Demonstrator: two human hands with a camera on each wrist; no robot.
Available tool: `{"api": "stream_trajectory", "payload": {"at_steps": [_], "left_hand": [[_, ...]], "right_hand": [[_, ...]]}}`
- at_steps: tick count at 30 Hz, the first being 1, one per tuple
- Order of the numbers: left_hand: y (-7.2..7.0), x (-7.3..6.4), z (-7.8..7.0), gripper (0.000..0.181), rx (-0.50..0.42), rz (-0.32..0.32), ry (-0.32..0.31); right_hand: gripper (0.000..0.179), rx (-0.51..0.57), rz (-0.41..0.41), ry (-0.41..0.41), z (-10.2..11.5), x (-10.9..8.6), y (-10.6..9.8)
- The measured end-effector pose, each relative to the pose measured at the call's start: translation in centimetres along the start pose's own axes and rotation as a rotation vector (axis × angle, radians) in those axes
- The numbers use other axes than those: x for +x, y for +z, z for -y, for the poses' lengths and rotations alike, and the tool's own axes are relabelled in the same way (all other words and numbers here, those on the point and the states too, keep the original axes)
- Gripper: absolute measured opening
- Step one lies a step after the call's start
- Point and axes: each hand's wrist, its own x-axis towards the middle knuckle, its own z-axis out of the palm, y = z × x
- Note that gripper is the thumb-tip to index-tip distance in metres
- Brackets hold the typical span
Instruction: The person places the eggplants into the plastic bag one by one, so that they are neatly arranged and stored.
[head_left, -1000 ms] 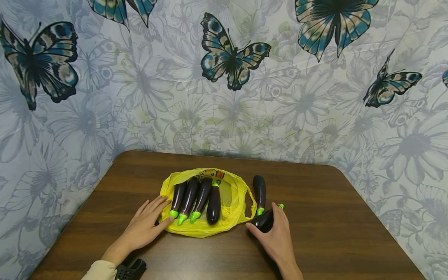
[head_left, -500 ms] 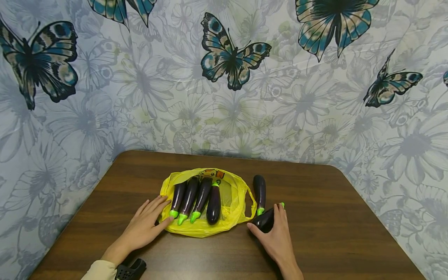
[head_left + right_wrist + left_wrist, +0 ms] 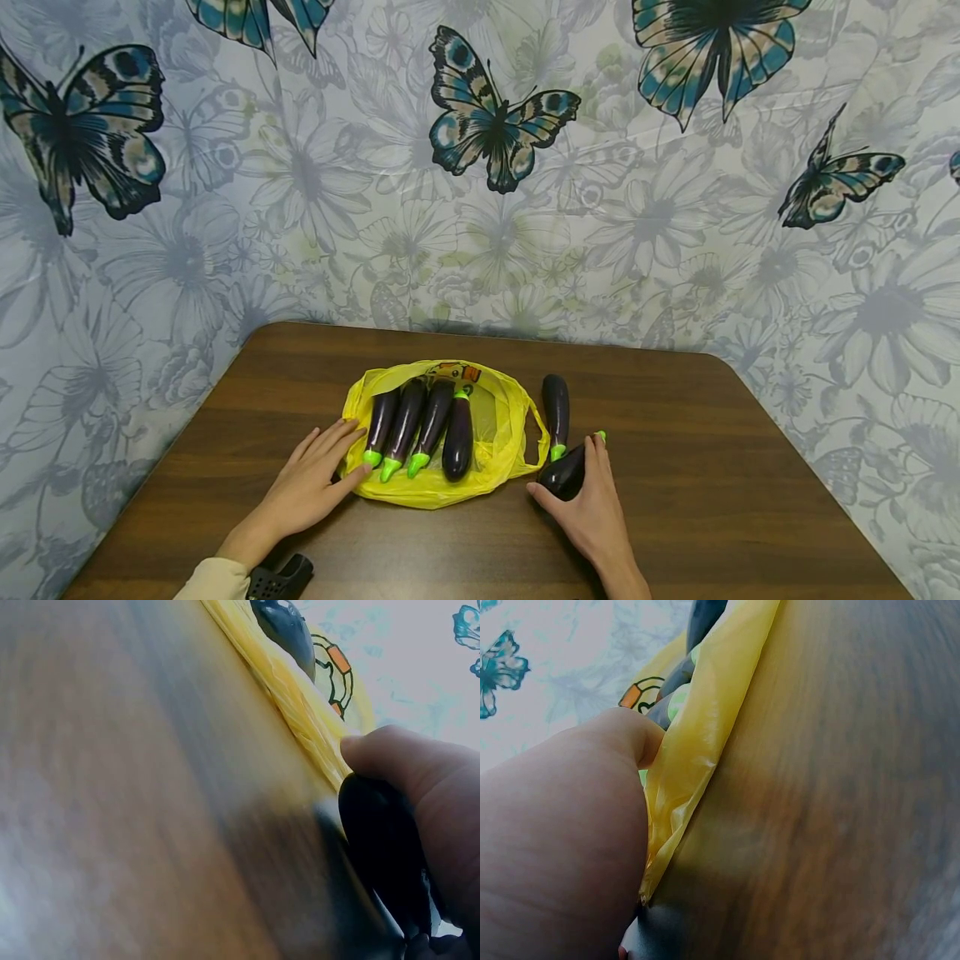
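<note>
A yellow plastic bag (image 3: 487, 479) lies with its mouth spread, and several dark purple eggplants (image 3: 406, 421) with bright green stem ends rest side by side in it. My left hand (image 3: 315, 479) touches the bag's left edge, its fingers nearly straight. To the right of the bag, my right hand (image 3: 596, 508) grips an eggplant (image 3: 562, 475) between thumb and fingers; a green tip shows past the fingertips. In the right wrist view the thumb lies along this dark eggplant (image 3: 382, 847). Just behind it, another eggplant (image 3: 556, 408) lies on the table, green end toward me.
The brown wooden table (image 3: 712, 467) has rounded far corners and meets a wall covering (image 3: 525, 250) printed with flowers and butterflies. A bag handle loop (image 3: 538, 437) stands out on the right, near the loose eggplant. A black strap (image 3: 281, 577) sits at the left wrist.
The eggplant in my right hand has turned slightly, and that hand has shifted very little. The left hand and the bag stay where they were.
</note>
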Motion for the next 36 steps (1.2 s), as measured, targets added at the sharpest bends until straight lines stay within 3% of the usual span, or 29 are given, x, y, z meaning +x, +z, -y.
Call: {"api": "stream_trajectory", "payload": {"at_steps": [18, 28, 36], "left_hand": [[-0.03, -0.14, -0.03, 0.068, 0.0, 0.004, -0.005], [-0.52, -0.13, -0.39, 0.065, 0.018, -0.012, 0.008], [-0.41, -0.11, -0.3, 0.065, 0.018, -0.013, 0.009]], "right_hand": [[0.08, 0.016, -0.155, -0.043, -0.26, -0.35, -0.17], [0.079, 0.025, -0.153, 0.039, -0.17, -0.23, -0.39], [0.078, 0.049, -0.176, 0.039, -0.05, -0.3, -0.66]]}}
